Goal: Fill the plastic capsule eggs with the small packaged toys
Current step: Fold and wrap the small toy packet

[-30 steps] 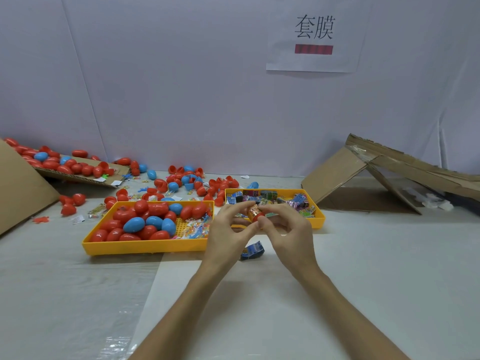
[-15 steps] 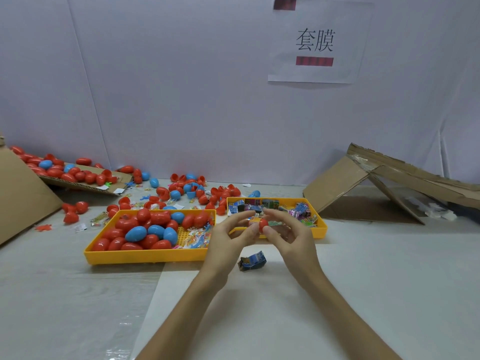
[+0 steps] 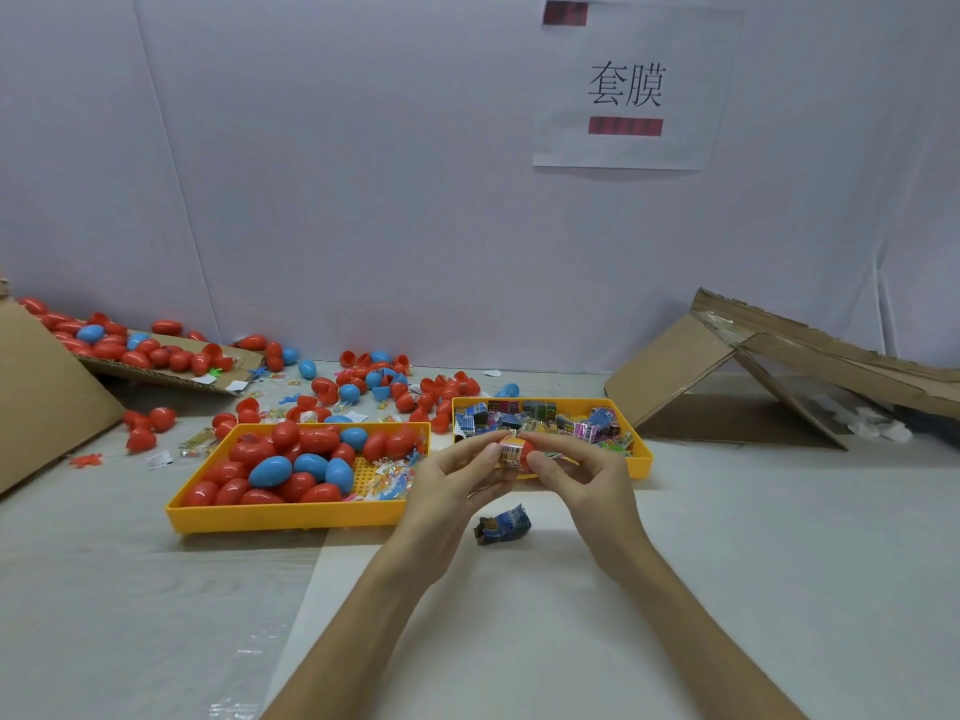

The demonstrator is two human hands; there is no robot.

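Over the pale table, near egg tray and toy tray for short reaches, my left hand pinches a packaged toy into the red capsule half my right hand grips.

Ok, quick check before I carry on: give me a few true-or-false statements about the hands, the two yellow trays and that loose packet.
1. The left hand and right hand together hold a packaged toy against a red egg piece. True.
2. The left yellow tray holds only blue eggs. False: mostly red eggs, a few blue, plus clear toy packets.
3. A blue packet lies loose on the table, below the hands. True.
4. The right yellow tray is full of eggs. False: it holds small boxed toys.
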